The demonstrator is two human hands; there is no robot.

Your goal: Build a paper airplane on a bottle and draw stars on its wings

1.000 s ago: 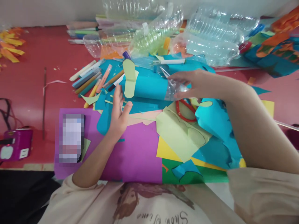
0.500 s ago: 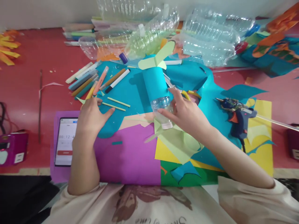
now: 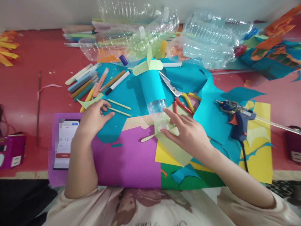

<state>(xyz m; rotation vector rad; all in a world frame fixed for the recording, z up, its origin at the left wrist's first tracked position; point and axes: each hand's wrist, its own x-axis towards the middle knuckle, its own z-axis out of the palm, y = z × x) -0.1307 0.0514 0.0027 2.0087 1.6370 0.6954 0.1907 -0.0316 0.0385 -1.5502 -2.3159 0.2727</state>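
A clear plastic bottle wrapped in blue paper (image 3: pixel 152 88) lies on the paper-covered floor, with pale green paper fins (image 3: pixel 147 64) at its far end. My right hand (image 3: pixel 185 130) has thumb and fingers at the bottle's neck and white cap (image 3: pixel 163 127). My left hand (image 3: pixel 94 117) rests on a blue sheet (image 3: pixel 122 91), fingers curled and pressing down beside two thin green paper strips (image 3: pixel 118 108). Pale green cut paper (image 3: pixel 171 147) lies under my right hand.
Scissors (image 3: pixel 178 94) and a blue glue gun (image 3: pixel 236 114) lie to the right. Markers (image 3: pixel 94 82) are spread at upper left, several empty clear bottles (image 3: pixel 164 31) at the back. A phone (image 3: pixel 64 142) sits on a purple sheet (image 3: pixel 129 157) by my left forearm.
The wrapped bottle was turned from lying crosswise to pointing away from me and set down. My right hand slid to its cap; my left hand moved left onto the blue sheet.
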